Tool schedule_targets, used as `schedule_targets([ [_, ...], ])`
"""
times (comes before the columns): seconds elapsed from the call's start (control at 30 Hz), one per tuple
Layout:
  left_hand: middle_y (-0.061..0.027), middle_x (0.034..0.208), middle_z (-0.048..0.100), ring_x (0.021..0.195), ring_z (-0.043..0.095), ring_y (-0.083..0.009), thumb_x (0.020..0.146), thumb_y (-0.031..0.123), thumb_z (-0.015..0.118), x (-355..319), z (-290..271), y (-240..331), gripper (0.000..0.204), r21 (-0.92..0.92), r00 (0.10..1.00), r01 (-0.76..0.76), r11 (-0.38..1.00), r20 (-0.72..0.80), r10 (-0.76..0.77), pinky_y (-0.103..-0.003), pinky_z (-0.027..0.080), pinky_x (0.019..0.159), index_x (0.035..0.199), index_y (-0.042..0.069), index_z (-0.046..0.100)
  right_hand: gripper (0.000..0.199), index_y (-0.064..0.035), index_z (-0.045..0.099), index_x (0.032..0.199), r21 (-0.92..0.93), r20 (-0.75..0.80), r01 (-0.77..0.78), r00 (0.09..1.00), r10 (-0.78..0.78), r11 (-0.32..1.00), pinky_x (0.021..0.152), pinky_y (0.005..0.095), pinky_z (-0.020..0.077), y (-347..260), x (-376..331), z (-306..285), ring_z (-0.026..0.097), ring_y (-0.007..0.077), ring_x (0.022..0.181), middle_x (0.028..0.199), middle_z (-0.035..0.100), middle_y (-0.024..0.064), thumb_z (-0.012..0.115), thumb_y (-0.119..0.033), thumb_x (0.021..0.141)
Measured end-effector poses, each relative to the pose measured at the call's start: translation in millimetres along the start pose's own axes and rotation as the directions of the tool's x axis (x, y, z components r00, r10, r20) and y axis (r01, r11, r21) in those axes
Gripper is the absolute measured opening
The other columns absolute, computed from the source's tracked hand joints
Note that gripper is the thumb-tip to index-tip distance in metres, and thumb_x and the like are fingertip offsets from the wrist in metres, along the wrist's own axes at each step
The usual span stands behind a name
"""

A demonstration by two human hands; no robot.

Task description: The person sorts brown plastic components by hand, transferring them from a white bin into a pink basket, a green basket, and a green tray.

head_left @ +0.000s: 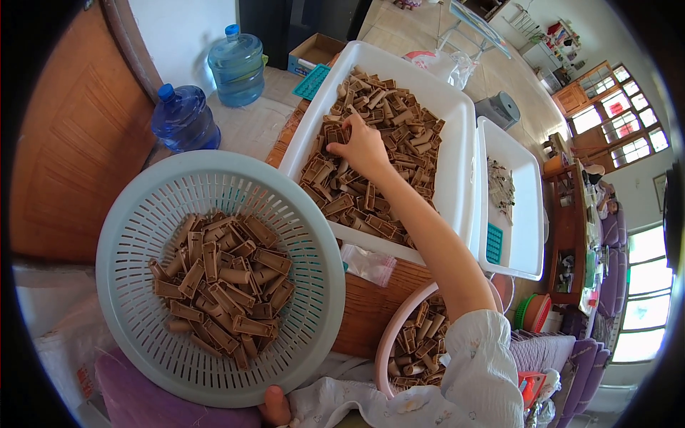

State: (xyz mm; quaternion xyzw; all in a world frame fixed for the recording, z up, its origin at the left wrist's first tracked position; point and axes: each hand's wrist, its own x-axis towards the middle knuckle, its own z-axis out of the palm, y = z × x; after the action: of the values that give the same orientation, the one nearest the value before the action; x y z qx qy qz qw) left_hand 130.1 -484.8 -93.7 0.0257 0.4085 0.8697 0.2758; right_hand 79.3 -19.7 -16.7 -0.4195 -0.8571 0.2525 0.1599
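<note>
My right hand [362, 148] reaches into a large white tub [454, 150] heaped with brown, trough-shaped plastic pieces [399, 118]. Its thumb and fingers are curled around a brown plastic piece [335, 133] near the tub's left side. At the lower edge, a small part of my left hand [275, 408] shows against the front rim of a round grey slotted basket [118, 285]; its other fingers are hidden. More brown pieces [221, 285] lie piled inside this basket.
A pink basin [389, 342] of brown pieces stands below my right forearm. A second white tub [531, 228] holds thin parts and a teal tray [494, 244]. A clear plastic bag [367, 264] lies on the wooden surface [367, 310]. Blue water bottles [185, 120] stand back left.
</note>
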Motion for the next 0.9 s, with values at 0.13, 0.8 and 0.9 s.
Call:
schedule_targets([
  [0.13, -0.0104, 0.128, 0.029, 0.114, 0.033, -0.0243, 0.07, 0.026, 0.057, 15, -1, -43, 0.074, -0.991, 0.858, -0.029, 0.133, 0.043, 0.511, -0.036, 0.026, 0.095, 0.13, 0.005, 0.02, 0.04, -0.0041, 0.045, 0.093, -0.024, -0.033, -0.053, 0.998, 0.052, 0.998, 0.068, 0.0371, 0.0449, -10, 2, 7, 0.057, 0.031, 0.076, 0.078, 0.058, 0.0154, 0.068, -0.02, 0.064],
  [0.8, -0.0111, 0.127, 0.031, 0.115, 0.033, -0.0237, 0.069, 0.02, 0.057, 11, 66, 28, 0.07, 0.275, 0.989, 0.09, 0.957, -0.137, -0.054, -0.036, 0.024, 0.097, 0.128, 0.003, 0.023, 0.053, -0.0029, 0.041, 0.12, 0.203, 0.758, 0.306, 0.553, -0.347, 0.93, 0.084, 0.0322, 0.0404, 0, -231, -221, 0.053, 0.0253, 0.095, 0.104, 0.055, 0.0126, 0.061, -0.024, 0.075],
  [0.9, -0.0109, 0.127, 0.031, 0.116, 0.032, -0.0237, 0.07, 0.02, 0.057, 14, 74, 31, 0.07, 0.255, 0.988, 0.097, 0.962, -0.139, -0.062, -0.036, 0.023, 0.097, 0.129, 0.003, 0.023, 0.051, -0.0063, 0.043, 0.12, 0.261, 0.645, 0.231, 0.68, -0.347, 0.937, 0.083, 0.0333, 0.0416, 2, -223, -214, 0.054, 0.0265, 0.093, 0.105, 0.054, 0.0144, 0.06, -0.025, 0.075],
])
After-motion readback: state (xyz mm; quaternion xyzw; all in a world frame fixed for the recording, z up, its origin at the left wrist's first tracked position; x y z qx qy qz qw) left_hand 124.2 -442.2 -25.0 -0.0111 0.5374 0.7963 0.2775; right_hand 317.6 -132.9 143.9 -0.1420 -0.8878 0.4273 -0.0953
